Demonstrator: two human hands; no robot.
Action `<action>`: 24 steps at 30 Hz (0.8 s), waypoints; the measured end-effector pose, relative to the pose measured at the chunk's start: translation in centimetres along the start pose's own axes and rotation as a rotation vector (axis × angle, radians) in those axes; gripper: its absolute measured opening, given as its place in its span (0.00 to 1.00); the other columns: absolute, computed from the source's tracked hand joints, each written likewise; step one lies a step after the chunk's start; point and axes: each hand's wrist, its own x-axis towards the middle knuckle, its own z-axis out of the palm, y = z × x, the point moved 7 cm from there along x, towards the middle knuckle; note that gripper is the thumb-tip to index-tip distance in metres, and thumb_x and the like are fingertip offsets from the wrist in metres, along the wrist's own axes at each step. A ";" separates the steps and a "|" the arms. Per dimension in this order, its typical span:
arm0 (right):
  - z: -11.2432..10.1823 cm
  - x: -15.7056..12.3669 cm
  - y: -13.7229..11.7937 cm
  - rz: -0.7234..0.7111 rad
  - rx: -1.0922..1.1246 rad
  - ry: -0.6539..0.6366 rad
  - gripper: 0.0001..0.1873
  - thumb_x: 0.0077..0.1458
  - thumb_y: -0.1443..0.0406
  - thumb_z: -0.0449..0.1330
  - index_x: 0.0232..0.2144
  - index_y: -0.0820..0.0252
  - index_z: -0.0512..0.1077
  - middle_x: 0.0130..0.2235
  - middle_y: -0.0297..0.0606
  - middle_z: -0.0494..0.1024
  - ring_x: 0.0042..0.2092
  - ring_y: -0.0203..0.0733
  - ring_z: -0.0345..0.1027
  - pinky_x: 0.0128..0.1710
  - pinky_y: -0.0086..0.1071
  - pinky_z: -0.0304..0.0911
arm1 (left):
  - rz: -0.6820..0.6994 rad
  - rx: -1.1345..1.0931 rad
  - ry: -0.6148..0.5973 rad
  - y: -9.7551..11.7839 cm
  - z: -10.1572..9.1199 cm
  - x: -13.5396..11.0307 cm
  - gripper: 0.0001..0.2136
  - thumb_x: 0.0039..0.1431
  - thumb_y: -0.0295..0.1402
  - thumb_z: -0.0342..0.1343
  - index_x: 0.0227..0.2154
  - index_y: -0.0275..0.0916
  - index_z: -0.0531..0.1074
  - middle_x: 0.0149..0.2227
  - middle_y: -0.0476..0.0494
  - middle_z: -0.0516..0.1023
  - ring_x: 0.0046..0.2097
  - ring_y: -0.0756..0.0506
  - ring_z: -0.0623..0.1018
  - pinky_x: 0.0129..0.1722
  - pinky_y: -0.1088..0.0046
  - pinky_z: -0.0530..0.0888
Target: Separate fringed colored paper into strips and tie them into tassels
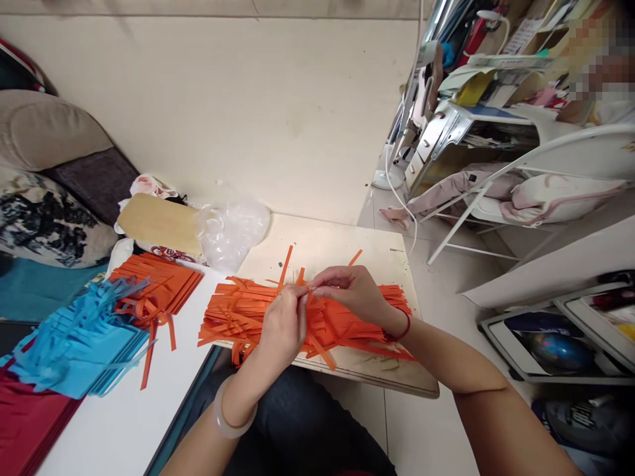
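Observation:
A heap of thin orange paper strips [233,317] lies across a wooden board [381,251] in front of me. My left hand [284,325] and my right hand [352,289] meet above the heap, fingertips pinched together on one orange strip between them. The left wrist wears a pale bangle, the right a red cord. A few loose strips stick up behind the hands.
To the left on a white table [124,416] lie a stack of orange sheets [161,281], blue cut paper [82,340] and red sheets [24,423]. A clear plastic bag [233,231] and cushions sit behind. A white folding chair [520,192] and cluttered shelves stand at right.

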 end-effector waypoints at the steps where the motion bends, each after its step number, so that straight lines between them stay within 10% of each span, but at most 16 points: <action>1: -0.2 -0.1 0.0 0.010 -0.011 0.003 0.06 0.47 0.62 0.67 0.29 0.58 0.79 0.32 0.36 0.80 0.35 0.37 0.74 0.39 0.33 0.71 | 0.016 0.018 -0.007 0.1 0.1 0.1 0.05 0.62 0.26 0.47 0.37 0.40 0.67 0.33 0.43 0.74 0.32 0.46 0.74 0.33 0.71 0.68; 15: -0.6 -0.3 0.4 0.052 0.023 -0.109 0.06 0.46 0.64 0.68 0.28 0.60 0.78 0.31 0.36 0.79 0.34 0.37 0.73 0.39 0.32 0.70 | -0.065 -0.140 -0.192 0.4 0.8 0.4 0.05 0.61 0.26 0.48 0.39 0.41 0.63 0.35 0.44 0.73 0.32 0.48 0.73 0.33 0.72 0.68; 24: 0.1 -0.4 1.7 0.139 0.203 -0.154 0.09 0.43 0.64 0.69 0.29 0.61 0.77 0.32 0.35 0.78 0.36 0.35 0.73 0.41 0.32 0.68 | -0.051 -0.163 -0.389 0.7 1.2 -0.1 0.15 0.64 0.26 0.44 0.52 0.42 0.56 0.48 0.36 0.70 0.49 0.44 0.74 0.47 0.67 0.71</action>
